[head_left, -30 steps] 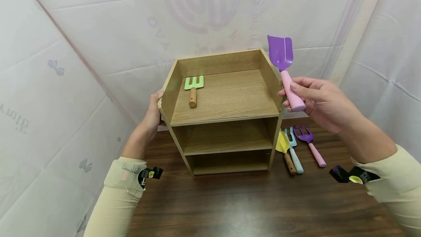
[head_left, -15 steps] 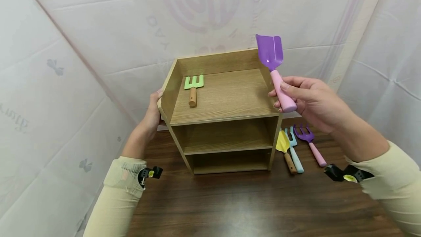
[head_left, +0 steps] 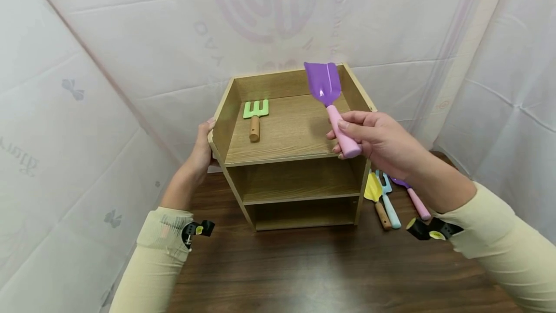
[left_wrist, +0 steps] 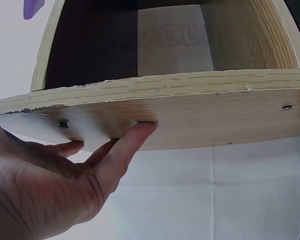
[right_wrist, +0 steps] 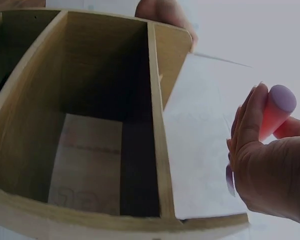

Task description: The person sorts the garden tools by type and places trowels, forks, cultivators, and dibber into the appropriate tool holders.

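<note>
My right hand pinches the pink handle of a purple shovel between thumb and fingers. The shovel is held blade up above the right part of a wooden shelf's top board. In the right wrist view the handle's round end sticks out of the hand. My left hand rests on the shelf's left outer side; in the left wrist view its extended fingers touch the panel. On the top board, at the left, lies a green hand fork with a wooden handle.
Right of the shelf, on the dark wooden table, lie a yellow trowel, a light blue fork and a purple fork, partly hidden by the right arm. White printed sheeting stands behind and at both sides.
My right hand has carried the purple shovel leftward and a little lower, from beside the shelf's right edge to over its top board. My left hand and the shelf have stayed put.
</note>
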Tool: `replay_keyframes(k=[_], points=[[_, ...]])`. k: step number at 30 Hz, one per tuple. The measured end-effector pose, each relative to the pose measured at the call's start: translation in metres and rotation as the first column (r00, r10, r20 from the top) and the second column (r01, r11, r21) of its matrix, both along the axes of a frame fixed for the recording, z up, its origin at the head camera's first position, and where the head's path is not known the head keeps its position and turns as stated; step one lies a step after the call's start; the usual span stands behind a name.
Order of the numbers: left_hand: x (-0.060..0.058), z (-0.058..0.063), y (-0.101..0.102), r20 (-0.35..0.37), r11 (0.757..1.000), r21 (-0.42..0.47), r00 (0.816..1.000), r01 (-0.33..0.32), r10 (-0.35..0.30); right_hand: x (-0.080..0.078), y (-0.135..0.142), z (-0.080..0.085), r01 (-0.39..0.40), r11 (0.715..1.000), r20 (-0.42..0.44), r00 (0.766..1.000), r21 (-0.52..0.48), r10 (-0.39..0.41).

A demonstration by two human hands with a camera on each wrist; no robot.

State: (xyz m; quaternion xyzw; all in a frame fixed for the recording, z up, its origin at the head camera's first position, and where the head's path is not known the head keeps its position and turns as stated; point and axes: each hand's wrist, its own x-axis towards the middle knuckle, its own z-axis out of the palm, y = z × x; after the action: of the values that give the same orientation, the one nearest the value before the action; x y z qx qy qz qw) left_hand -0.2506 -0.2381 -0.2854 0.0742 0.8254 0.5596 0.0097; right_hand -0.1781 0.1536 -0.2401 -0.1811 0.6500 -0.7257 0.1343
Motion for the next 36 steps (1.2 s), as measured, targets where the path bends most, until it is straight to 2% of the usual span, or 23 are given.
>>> replay_keyframes(k=[8, 16, 26, 36], points=[[0.001, 0.0, 0.001, -0.005, 1.0, -0.001, 1.0, 0.005, -0.005, -0.007, -0.015, -0.007, -0.022, 1.0, 0.024, 0.999, 0.006, 0.022], [-0.001, -0.001, 0.002, -0.012, 1.0, 0.007, 1.0, 0.001, -0.001, -0.018, -0.023, -0.016, -0.012, 1.0, 0.067, 0.998, 0.004, 0.011], [0.001, 0.0, 0.001, -0.002, 1.0, 0.001, 1.0, -0.002, 0.002, -0.024, -0.028, -0.019, 0.012, 0.999, 0.056, 0.998, 0.032, -0.014], [-0.001, 0.0, 0.001, 0.005, 1.0, 0.001, 1.0, 0.006, -0.006, -0.034, -0.027, -0.021, 0.071, 0.997, 0.074, 0.995, 0.03, -0.073]])
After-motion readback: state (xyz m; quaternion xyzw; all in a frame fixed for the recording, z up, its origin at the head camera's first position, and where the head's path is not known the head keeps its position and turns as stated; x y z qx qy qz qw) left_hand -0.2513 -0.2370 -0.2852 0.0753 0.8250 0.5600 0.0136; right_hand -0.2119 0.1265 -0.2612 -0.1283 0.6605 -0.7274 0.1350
